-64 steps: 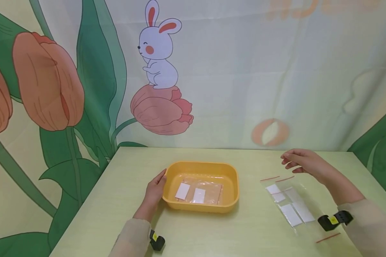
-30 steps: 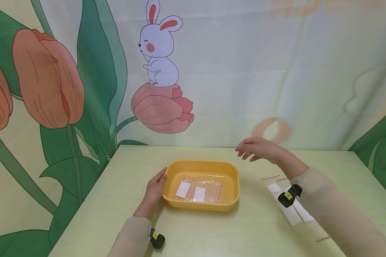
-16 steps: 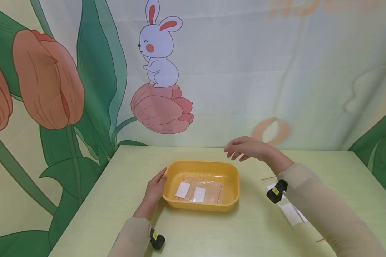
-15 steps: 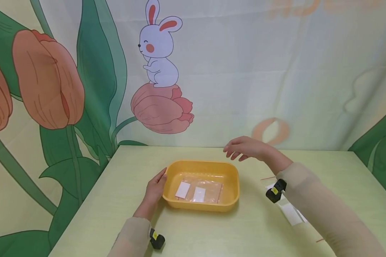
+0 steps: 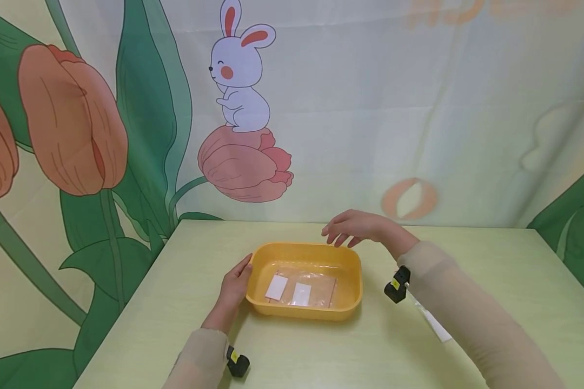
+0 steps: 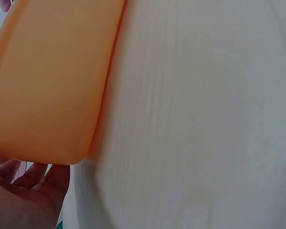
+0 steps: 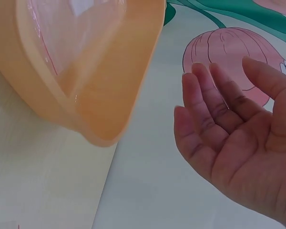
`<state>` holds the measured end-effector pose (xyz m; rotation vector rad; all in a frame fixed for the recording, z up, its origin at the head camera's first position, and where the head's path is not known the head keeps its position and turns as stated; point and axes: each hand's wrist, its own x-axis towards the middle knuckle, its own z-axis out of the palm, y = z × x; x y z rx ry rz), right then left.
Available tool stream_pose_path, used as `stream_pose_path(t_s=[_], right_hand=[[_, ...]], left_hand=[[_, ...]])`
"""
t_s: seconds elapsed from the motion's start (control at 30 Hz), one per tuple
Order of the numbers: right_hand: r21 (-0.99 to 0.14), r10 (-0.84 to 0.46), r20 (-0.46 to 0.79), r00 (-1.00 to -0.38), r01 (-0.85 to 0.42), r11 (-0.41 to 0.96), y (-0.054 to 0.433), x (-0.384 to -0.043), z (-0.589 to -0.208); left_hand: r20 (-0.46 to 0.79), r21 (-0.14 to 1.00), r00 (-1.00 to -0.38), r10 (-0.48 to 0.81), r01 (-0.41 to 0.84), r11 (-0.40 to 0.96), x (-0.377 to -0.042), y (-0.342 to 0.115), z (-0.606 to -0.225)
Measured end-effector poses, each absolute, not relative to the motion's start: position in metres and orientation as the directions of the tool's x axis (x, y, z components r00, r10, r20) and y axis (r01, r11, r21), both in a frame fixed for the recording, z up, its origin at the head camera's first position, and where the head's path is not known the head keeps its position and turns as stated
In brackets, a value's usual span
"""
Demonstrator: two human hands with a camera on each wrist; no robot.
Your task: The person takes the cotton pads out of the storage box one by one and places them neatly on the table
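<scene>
A yellow plastic basin (image 5: pixel 304 313) stands on the table in the head view. Inside it lie clear zip bags (image 5: pixel 321 289) with a white label (image 5: pixel 276 287) and another white label (image 5: pixel 301 295). My left hand (image 5: pixel 234 283) grips the basin's left end; in the left wrist view its bent fingers (image 6: pixel 52 183) meet the outer wall. My right hand (image 5: pixel 355 226) hovers near the basin's far right rim, fingers loosely spread. The right wrist view shows that palm (image 7: pixel 243 148) holding nothing, apart from the basin.
Right of the basin, partly hidden under my right forearm, lie more clear bags with white labels (image 5: pixel 438 326). A printed curtain (image 5: pixel 331 108) with a rabbit and tulips hangs behind the table's (image 5: pixel 321 351) far edge. Each wrist wears a small black camera (image 5: pixel 396 285).
My right hand has moved left from above the bags on the right to the basin's far right rim. Its forearm now covers most of those bags. My left hand and the basin stay put.
</scene>
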<state>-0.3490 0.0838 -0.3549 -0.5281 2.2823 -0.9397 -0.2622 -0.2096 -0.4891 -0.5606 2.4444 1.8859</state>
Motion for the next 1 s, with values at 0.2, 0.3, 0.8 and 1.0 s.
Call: stream_pose_path(t_s=[0.2, 0.3, 0.8, 1.0], right_hand=[[-0.721, -0.562, -0.414, -0.716, -0.118, 0.682, 0.072, -0.348, -0.358], [-0.714, -0.564, -0.430, -0.704, -0.117, 0.690, 0.066, -0.348, -0.361], [-0.645, -0.491, -0.540, -0.684, -0.039, 0.763, 0.037, -0.356, -0.383], [-0.640, -0.468, -0.554, -0.689, -0.007, 0.768, 0.030, -0.356, -0.391]], left_hand=[[-0.220, 0.936, -0.936, -0.275, -0.282, 0.212, -0.262, -0.209, -0.488], [-0.218, 0.936, -0.937, -0.274, -0.280, 0.213, -0.262, -0.209, -0.489], [-0.220, 0.936, -0.937, -0.271, -0.281, 0.211, -0.261, -0.209, -0.488], [-0.220, 0.935, -0.936, -0.275, -0.283, 0.213, -0.262, -0.209, -0.488]])
